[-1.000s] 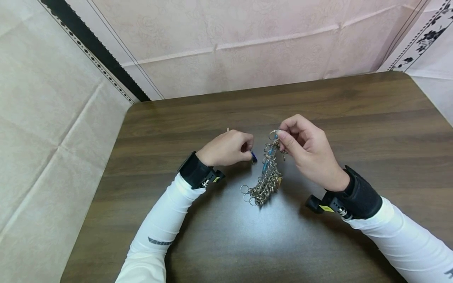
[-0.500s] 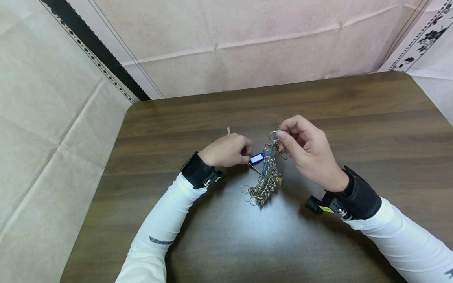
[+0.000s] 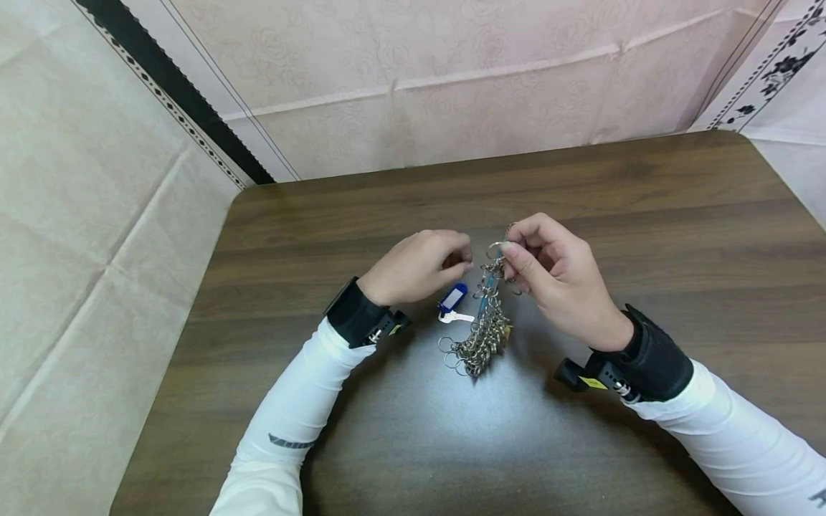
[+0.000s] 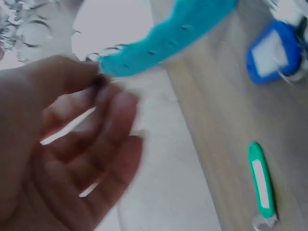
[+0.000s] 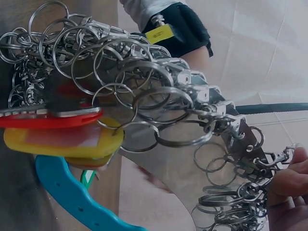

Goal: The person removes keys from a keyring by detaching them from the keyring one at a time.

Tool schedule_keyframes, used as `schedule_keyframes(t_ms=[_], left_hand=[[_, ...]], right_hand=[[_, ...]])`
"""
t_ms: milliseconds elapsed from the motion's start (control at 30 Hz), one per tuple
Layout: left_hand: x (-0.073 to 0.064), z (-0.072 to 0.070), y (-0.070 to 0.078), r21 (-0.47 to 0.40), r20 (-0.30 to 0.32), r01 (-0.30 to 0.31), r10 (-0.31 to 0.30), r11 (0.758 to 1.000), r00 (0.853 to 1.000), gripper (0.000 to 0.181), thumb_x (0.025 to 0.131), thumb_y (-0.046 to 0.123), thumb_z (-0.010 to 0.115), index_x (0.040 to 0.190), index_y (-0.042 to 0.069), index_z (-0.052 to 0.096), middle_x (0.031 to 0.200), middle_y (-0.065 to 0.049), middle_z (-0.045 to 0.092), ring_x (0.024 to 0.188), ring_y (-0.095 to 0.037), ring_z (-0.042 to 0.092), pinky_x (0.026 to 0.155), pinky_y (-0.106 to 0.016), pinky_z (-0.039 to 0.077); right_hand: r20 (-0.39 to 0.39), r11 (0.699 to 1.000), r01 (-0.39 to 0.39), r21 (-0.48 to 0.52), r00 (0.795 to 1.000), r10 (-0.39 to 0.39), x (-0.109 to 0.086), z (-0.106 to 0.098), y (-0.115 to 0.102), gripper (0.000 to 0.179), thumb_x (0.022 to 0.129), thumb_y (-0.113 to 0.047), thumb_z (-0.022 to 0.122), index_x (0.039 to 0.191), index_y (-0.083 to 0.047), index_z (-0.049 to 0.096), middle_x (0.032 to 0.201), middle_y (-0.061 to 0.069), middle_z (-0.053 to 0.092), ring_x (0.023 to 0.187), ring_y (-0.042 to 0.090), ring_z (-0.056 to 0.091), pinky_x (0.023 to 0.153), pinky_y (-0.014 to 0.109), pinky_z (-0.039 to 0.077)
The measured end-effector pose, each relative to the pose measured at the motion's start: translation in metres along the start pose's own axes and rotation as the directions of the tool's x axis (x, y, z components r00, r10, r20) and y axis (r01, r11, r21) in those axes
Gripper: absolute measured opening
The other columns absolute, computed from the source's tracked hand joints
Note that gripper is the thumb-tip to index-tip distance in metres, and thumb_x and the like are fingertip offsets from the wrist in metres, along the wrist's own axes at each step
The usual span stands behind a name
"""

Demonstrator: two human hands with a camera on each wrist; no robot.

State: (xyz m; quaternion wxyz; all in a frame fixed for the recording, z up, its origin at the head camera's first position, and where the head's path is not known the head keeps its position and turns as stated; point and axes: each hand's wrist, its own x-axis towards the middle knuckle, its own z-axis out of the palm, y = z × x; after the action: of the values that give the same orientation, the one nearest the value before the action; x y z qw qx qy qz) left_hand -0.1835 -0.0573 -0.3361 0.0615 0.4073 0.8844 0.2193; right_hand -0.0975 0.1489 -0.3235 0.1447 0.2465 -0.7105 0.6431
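Note:
My right hand (image 3: 558, 279) pinches the top of a curved loop hung with many metal key rings (image 3: 487, 330). The bunch hangs down low over the table. Part of the loop is a teal strip with small holes (image 5: 79, 199). Among the rings in the right wrist view are a red key tag (image 5: 62, 118) and a yellow key tag (image 5: 53, 140). My left hand (image 3: 426, 265) is beside the bunch, its fingers loosely bent and nothing visible in them. Below that hand lies a blue key tag (image 3: 453, 297) with a silver key (image 3: 457, 316) on the table, close to the bunch.
A green key tag (image 4: 261, 180) shows in the left wrist view, hidden behind my left hand in the head view. The brown wooden table (image 3: 290, 373) has patterned pale cloth (image 3: 452, 79) behind it and at its left side.
My left hand has left the blue key tag, which now lies on the table with its key, and has risen toward the bunch. The right hand still holds the ring loop, almost unmoved.

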Motion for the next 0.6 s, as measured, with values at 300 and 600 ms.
schedule_keyframes(t_ms=[300,600], left_hand=[[-0.011,-0.009,0.027,-0.153,-0.327,-0.25,0.19,0.956,0.926,0.016,0.106,0.017,0.054,0.105,0.006,0.067,0.088,-0.001,0.061,0.078,-0.01,0.053,0.068,-0.029,0.048],[-0.016,-0.012,0.042,-0.067,-0.41,-0.382,0.323,0.922,0.853,0.008,0.099,0.01,0.065,0.101,0.002,0.065,0.085,-0.003,0.064,0.073,-0.008,0.054,0.066,-0.02,0.047]], right_hand=[[0.003,1.0,0.007,-0.007,1.0,-0.006,0.0,0.0,0.0,0.003,0.098,0.013,0.052,0.099,0.011,0.054,0.074,0.0,0.057,0.056,0.012,0.048,0.049,0.023,0.041],[0.01,1.0,-0.003,0.008,1.0,0.003,-0.001,0.001,-0.001,0.004,0.098,0.013,0.053,0.099,0.011,0.055,0.076,-0.001,0.06,0.057,0.011,0.05,0.05,0.021,0.043]])
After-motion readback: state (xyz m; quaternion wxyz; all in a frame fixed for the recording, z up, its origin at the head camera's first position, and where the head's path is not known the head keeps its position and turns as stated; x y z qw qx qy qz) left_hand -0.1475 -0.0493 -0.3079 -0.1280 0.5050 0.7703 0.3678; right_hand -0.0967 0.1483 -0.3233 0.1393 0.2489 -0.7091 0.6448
